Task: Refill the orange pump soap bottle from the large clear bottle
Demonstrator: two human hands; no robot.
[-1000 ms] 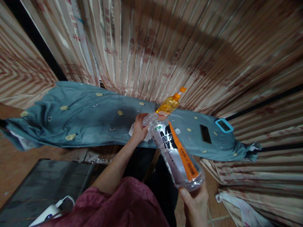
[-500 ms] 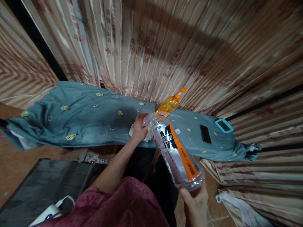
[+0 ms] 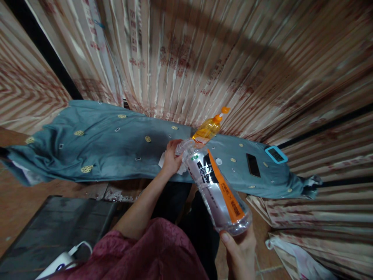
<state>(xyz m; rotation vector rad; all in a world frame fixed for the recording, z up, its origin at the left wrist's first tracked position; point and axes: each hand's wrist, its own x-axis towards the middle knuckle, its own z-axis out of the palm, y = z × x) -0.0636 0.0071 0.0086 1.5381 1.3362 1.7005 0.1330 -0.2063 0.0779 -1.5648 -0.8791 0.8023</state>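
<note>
My right hand (image 3: 240, 249) grips the base of a large clear plastic bottle (image 3: 217, 186) with a black-and-orange label, tilted with its neck pointing away from me. My left hand (image 3: 171, 157) is closed around the bottle's neck near its mouth, with a bit of white paper or cloth (image 3: 162, 160) under the fingers. Just behind the neck stands a small bottle of yellow liquid (image 3: 207, 129) with an orange flip cap. Both rest above a blue-grey patterned cloth (image 3: 101, 144) spread over a low surface.
A black phone (image 3: 252, 165) and a device with a turquoise frame (image 3: 275, 154) lie on the cloth to the right. Striped curtains (image 3: 189, 58) hang behind. A dark tray-like panel (image 3: 55, 225) and a white charger (image 3: 62, 261) sit at lower left; a white plastic bag (image 3: 294, 258) lies at lower right.
</note>
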